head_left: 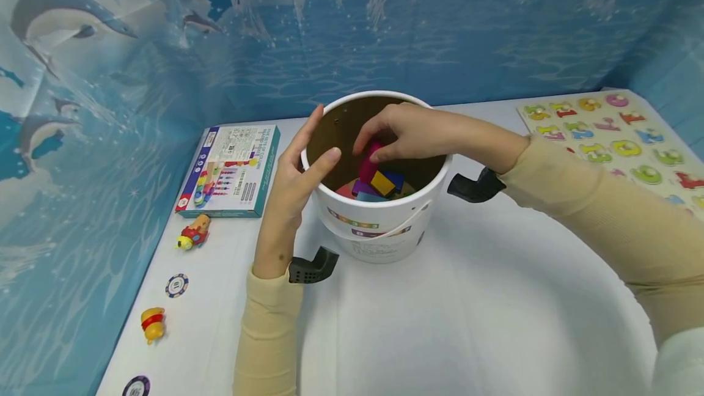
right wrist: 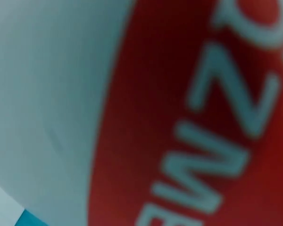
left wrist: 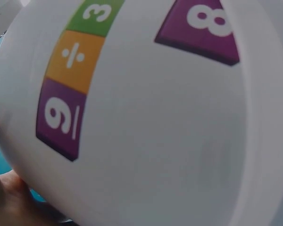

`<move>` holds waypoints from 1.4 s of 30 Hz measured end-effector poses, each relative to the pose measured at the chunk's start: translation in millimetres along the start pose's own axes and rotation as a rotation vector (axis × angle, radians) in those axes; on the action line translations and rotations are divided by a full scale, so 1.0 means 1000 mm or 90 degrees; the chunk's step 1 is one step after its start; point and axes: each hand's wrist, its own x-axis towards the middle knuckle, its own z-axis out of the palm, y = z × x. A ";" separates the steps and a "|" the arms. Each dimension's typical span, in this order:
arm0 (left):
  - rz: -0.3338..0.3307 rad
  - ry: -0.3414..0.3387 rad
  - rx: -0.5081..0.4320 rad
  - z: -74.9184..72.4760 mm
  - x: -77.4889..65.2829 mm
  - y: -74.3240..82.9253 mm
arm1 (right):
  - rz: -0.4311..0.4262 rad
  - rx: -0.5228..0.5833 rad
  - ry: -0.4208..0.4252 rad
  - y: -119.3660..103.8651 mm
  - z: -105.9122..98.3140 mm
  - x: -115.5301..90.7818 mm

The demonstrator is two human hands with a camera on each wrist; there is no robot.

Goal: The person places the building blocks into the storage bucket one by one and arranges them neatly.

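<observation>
A white bucket (head_left: 379, 246) with coloured number prints stands upright on the table. My left hand (head_left: 291, 182) holds its left side, thumb over the rim and the other fingers along the outside. In the left wrist view the bucket's printed wall (left wrist: 155, 132) fills most of the picture. Reaching inside over the right rim, my right hand (head_left: 404, 133) pinches a magenta block (head_left: 368, 167) between thumb and fingers. Below it lie loose blocks, among them a yellow block (head_left: 382, 183) and a blue block (head_left: 395, 179). The right wrist view shows only a blurred red print (right wrist: 179, 141) on a pale surface.
A boxed toy set (head_left: 228, 170) lies left of the bucket. Nearer along the left edge are a small bear figure (head_left: 194, 232), a round chip (head_left: 177, 285), a yellow-and-red figure (head_left: 153, 324) and another chip (head_left: 136, 386). At the right lies an alphabet puzzle board (head_left: 602, 139).
</observation>
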 end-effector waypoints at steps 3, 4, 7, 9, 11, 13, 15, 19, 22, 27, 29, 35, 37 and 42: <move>0.003 0.003 -0.001 -0.001 -0.001 0.000 | -0.028 0.000 0.033 0.000 0.001 0.000; 0.003 0.003 -0.003 -0.002 -0.001 0.000 | -0.043 0.008 0.060 0.001 0.001 -0.002; -0.001 0.002 -0.004 -0.001 -0.001 0.000 | -0.095 0.079 0.173 0.006 0.001 -0.015; -0.005 0.004 -0.001 -0.001 -0.001 -0.001 | -0.113 0.142 0.261 0.012 0.000 -0.029; -0.008 0.008 0.006 0.000 0.000 -0.001 | -0.128 0.247 0.349 0.025 0.000 -0.046; -0.006 0.011 0.011 -0.001 0.000 0.000 | -0.111 0.357 0.435 0.047 0.002 -0.064; -0.004 0.010 0.010 -0.001 0.000 0.000 | -0.072 0.474 0.512 0.077 0.010 -0.080; -0.011 0.010 0.013 -0.001 0.001 -0.001 | 0.155 0.542 0.592 0.150 0.042 -0.102; -0.014 0.011 0.015 -0.001 0.000 -0.001 | 0.312 0.482 0.562 0.193 0.067 -0.105; -0.001 0.009 0.012 -0.001 0.000 -0.001 | 0.379 0.419 0.495 0.209 0.077 -0.096; 0.001 0.006 0.011 -0.001 0.000 -0.002 | 0.391 0.393 0.475 0.213 0.078 -0.089; 0.013 0.000 0.014 -0.001 0.001 -0.002 | 0.423 0.186 0.460 0.228 0.086 -0.065; 0.016 0.001 0.014 -0.001 0.001 -0.002 | 0.412 0.116 0.481 0.230 0.090 -0.059; 0.015 0.004 0.008 -0.002 0.001 -0.003 | 0.382 0.075 0.538 0.230 0.099 -0.055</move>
